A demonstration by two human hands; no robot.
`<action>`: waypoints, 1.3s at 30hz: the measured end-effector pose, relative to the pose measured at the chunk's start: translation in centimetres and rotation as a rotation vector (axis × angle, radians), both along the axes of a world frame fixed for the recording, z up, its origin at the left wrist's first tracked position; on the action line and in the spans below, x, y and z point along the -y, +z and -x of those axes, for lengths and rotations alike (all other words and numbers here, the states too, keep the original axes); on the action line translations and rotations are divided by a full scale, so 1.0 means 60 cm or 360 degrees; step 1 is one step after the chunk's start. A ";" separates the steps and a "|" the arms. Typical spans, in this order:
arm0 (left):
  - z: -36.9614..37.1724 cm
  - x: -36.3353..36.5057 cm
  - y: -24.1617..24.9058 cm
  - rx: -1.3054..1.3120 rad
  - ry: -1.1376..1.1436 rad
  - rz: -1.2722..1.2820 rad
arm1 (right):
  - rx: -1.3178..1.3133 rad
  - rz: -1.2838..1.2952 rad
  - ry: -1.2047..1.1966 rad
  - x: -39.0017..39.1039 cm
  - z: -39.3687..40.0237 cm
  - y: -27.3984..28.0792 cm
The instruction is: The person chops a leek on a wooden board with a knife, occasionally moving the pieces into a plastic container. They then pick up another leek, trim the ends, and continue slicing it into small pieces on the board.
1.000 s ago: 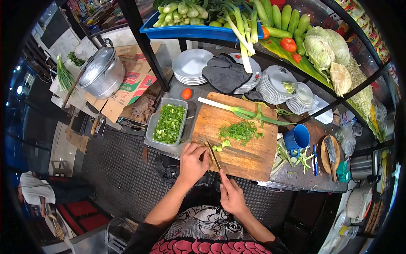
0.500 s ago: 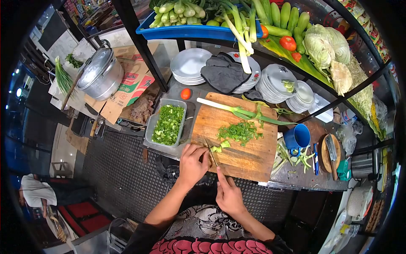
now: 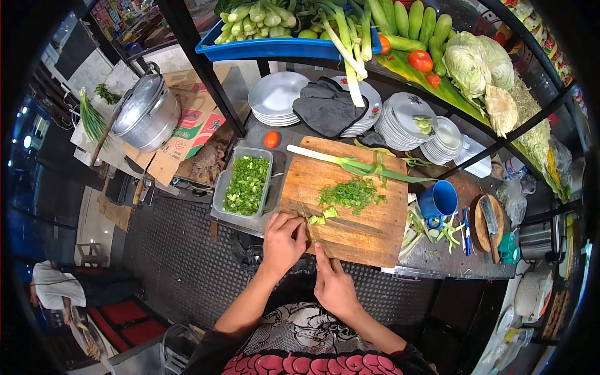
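Note:
A thin knife [image 3: 310,226] lies in my right hand [image 3: 335,284], whose index finger stretches along it. My left hand [image 3: 282,245] is closed at the board's left front edge, its fingertips beside the blade; what they hold is hidden. Cut pale-green pieces [image 3: 323,217] sit just right of the blade on the wooden cutting board [image 3: 369,240]. Behind them is a heap of chopped greens [image 3: 352,194]. A long leek-like stalk [image 3: 359,165] crosses the board's back. Left of the board stands a clear tub [image 3: 247,182] of chopped greens.
A tomato [image 3: 271,139] and plate stacks [image 3: 275,98] stand behind. At right are a blue mug [image 3: 439,199], trimmings [image 3: 415,231] and a cleaver [image 3: 489,215] on a round board. Metal bars cross above; a blue tray [image 3: 294,49] holds vegetables. A person [image 3: 57,284] is at lower left.
The camera view has shifted slightly, moving the board and counter a little left in view. Both hands keep nearly the same pose, with the blade still beside my left fingertips.

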State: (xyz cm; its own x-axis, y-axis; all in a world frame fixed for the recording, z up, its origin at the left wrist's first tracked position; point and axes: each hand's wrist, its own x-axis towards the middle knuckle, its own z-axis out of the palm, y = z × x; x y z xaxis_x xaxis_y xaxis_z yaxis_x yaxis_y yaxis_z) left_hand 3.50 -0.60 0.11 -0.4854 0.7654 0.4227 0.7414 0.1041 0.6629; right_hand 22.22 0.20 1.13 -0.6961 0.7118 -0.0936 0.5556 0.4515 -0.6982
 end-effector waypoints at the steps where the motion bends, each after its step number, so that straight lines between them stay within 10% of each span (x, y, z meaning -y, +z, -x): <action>1: 0.000 0.000 0.000 0.0002 -0.0004 0.0002 | -0.0027 -0.0010 -0.0001 -0.003 0.004 0.002; 39: 0.007 0.002 0.003 0.0044 -0.0015 -0.0052 | -0.0237 0.0032 -0.0018 0.003 -0.035 -0.023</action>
State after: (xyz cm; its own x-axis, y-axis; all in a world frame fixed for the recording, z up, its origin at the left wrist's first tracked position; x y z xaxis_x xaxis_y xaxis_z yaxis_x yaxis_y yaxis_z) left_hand 3.10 -0.72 0.28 -0.4902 0.7560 0.4339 0.7236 0.0754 0.6860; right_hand 24.30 0.01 -0.22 -0.6953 0.7187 -0.0041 0.4501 0.4310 -0.7820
